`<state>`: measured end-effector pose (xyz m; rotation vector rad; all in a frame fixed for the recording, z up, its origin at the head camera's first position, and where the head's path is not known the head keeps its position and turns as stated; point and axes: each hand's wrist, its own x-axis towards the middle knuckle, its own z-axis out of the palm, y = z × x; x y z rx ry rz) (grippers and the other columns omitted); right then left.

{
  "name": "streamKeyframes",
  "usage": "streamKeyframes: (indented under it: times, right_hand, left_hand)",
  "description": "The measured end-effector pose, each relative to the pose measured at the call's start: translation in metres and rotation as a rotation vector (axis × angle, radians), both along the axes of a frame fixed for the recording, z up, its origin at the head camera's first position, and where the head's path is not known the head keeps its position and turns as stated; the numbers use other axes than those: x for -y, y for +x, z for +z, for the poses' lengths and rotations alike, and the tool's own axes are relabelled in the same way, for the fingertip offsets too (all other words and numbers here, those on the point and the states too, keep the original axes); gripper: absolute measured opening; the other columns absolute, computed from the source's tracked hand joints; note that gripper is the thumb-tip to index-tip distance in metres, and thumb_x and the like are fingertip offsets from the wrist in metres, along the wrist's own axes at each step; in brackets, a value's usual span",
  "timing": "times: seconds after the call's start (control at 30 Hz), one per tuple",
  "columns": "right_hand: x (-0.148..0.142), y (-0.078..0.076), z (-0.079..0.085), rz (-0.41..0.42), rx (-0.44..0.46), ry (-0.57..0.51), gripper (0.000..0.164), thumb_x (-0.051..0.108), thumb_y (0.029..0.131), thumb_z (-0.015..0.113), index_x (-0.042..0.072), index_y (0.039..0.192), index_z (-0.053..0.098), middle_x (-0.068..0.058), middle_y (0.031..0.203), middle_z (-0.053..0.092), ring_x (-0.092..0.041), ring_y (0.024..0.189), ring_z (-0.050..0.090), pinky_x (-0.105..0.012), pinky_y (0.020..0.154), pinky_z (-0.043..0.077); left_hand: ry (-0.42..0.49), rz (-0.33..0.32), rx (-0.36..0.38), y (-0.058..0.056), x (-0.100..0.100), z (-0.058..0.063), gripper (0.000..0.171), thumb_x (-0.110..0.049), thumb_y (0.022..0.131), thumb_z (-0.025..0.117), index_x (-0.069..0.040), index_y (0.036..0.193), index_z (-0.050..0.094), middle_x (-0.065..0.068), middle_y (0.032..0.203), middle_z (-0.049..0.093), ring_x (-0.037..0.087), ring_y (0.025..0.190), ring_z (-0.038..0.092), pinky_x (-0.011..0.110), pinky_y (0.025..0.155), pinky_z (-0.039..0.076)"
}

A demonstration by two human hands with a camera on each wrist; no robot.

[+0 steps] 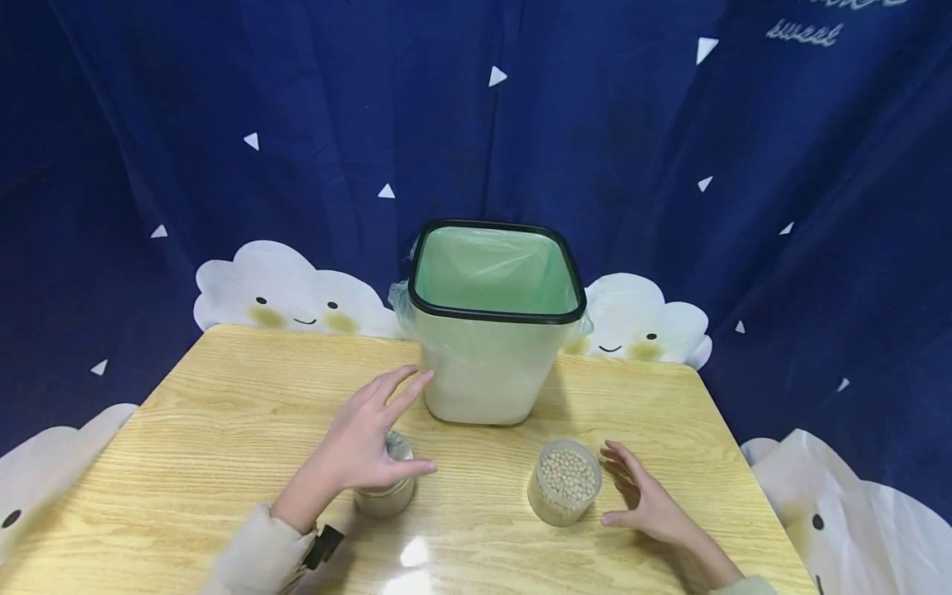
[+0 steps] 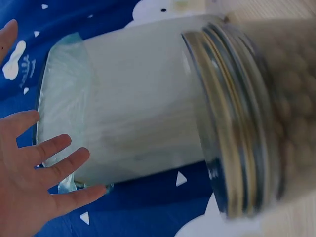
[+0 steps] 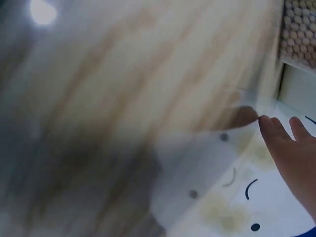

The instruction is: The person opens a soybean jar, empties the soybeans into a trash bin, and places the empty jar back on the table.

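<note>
While the tabletop point(image 1: 223, 430) spreads wide toward its left edge, left hand point(image 1: 364, 440) and right hand point(image 1: 645, 502) are released.
Toward the near edge, a gap parts left jar point(image 1: 385, 501) and right jar point(image 1: 567, 482), two in all, each near its hand; one bin point(image 1: 479, 376) stands by the far edge.

The blue curtain point(image 1: 446, 124) reads "sweet" point(image 1: 805, 33) (in white script).
</note>
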<state>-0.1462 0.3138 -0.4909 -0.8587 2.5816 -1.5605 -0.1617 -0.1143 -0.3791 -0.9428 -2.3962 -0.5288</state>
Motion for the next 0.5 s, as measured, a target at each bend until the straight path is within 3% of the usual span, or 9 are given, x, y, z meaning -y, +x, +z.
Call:
streamKeyframes:
  times: [0.2, 0.33, 0.5]
  right_hand:
    - [0.007, -0.004, -0.004, 0.058, -0.013, 0.009, 0.099, 0.002, 0.064, 0.080, -0.006, 0.140, 0.018, -0.034, 0.131, 0.034, -0.003, 0.121, 0.037, -0.019, 0.098, 0.031]
    - [0.012, -0.005, -0.005, 0.045, 0.014, 0.042, 0.099, 0.007, 0.065, 0.081, -0.002, 0.142, 0.019, -0.028, 0.133, 0.037, -0.001, 0.119, 0.038, -0.016, 0.097, 0.030]
    - [0.018, -0.007, -0.007, 0.086, 0.066, 0.013, 0.102, 0.006, 0.063, 0.082, -0.001, 0.142, 0.017, -0.028, 0.135, 0.033, 0.000, 0.122, 0.034, -0.011, 0.098, 0.023]
  left_hand:
    - [-0.042, -0.019, 0.059, -0.001, -0.018, 0.003, 0.100, -0.069, 0.064, 0.062, -0.017, 0.143, 0.029, 0.014, 0.139, 0.035, 0.032, 0.122, 0.039, 0.050, 0.094, 0.036]
    - [-0.051, -0.041, 0.088, -0.002, -0.029, 0.004, 0.100, -0.068, 0.064, 0.063, -0.016, 0.143, 0.030, 0.015, 0.140, 0.034, 0.034, 0.123, 0.038, 0.052, 0.095, 0.035]
    - [-0.082, -0.057, 0.137, -0.001, -0.041, 0.003, 0.102, -0.069, 0.063, 0.064, -0.019, 0.144, 0.027, 0.013, 0.142, 0.031, 0.033, 0.125, 0.035, 0.052, 0.098, 0.032]
